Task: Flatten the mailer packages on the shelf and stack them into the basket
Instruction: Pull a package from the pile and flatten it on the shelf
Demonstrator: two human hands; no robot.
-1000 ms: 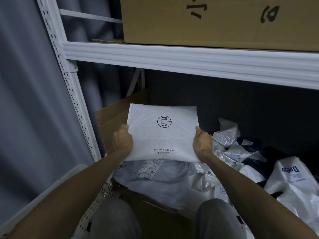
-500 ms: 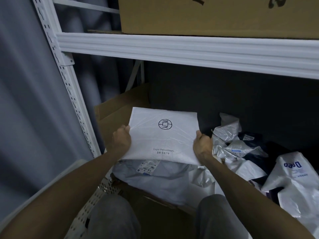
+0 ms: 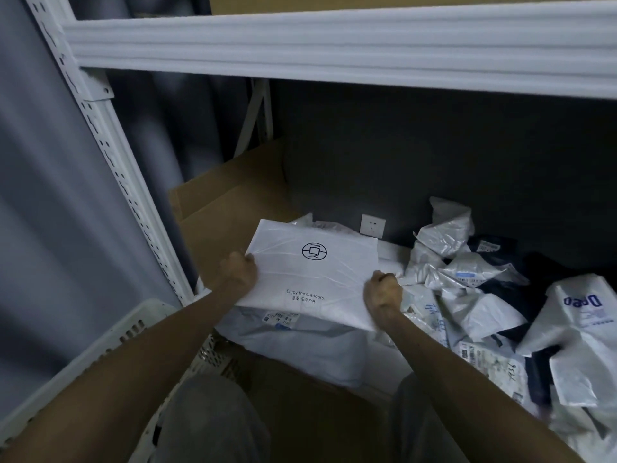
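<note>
Left hand (image 3: 238, 274) and right hand (image 3: 382, 294) are clenched on opposite edges of the mailer (image 3: 314, 272), held crosswise; the basket (image 3: 110, 342) lies lower left, nearer the left hand.

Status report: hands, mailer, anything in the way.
Left hand and right hand grip white mailer by its sides. Mailer flat, held over grey mailer. Basket lower left; no obstruction seen.
</note>
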